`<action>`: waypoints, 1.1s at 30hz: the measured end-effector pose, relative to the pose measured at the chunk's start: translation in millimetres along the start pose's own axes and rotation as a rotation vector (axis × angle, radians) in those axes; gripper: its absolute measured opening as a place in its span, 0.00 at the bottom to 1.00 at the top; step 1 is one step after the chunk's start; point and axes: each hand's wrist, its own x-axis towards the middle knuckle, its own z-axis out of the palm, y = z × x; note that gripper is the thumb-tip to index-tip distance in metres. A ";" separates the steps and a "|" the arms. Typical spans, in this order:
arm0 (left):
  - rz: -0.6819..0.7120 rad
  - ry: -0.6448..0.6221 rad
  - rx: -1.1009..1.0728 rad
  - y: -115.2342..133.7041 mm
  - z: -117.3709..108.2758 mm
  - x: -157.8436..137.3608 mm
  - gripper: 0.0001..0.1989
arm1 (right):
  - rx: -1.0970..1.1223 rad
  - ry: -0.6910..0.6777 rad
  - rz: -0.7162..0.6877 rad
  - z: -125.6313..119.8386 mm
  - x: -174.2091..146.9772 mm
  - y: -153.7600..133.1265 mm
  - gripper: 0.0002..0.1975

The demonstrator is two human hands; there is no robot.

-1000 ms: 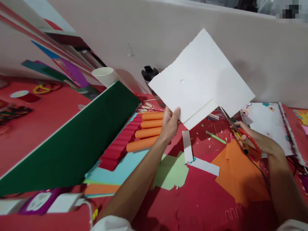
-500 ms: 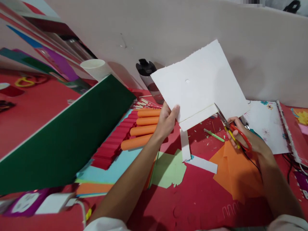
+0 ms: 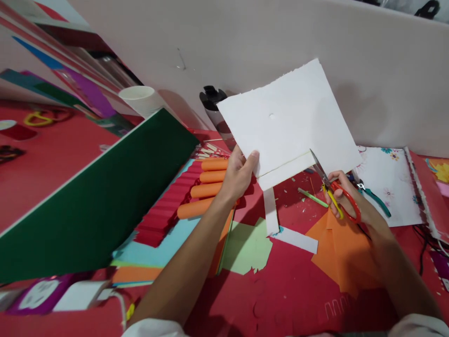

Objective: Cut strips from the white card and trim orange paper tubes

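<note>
A white sheet of card (image 3: 291,112) is held up and tilted by my left hand (image 3: 240,173), thumb on its face at the lower left corner. My right hand (image 3: 351,196) grips scissors (image 3: 338,194) with one red and one yellow handle. Their blades sit across the card's lower edge, where a partly cut strip (image 3: 286,172) still joins the sheet at its right end. Below lie two white strips, one upright (image 3: 270,210) and one slanting (image 3: 298,239), touching at a corner. The fingertips of my left hand are hidden behind the card.
Orange paper (image 3: 342,252) and pale green paper (image 3: 247,248) lie on the red table. Orange rolls (image 3: 196,208) and red corrugated card (image 3: 168,206) are at left, beside a green board (image 3: 101,196). A bottle (image 3: 213,105) stands behind; teal-handled pliers (image 3: 375,199) lie right.
The card and both hands have shifted slightly left. My right hand has turned a little with the scissors, and the teal-handled pliers show more fully.
</note>
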 end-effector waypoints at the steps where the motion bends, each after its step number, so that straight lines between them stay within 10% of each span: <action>1: -0.002 0.004 -0.001 0.3 0.4 -0.2 0.24 | -0.005 0.006 -0.003 1.3 -0.5 -0.4 0.28; 33: -0.160 0.118 0.038 4.9 23.3 -19.3 0.28 | -0.147 0.042 -0.038 -4.8 19.9 37.1 0.20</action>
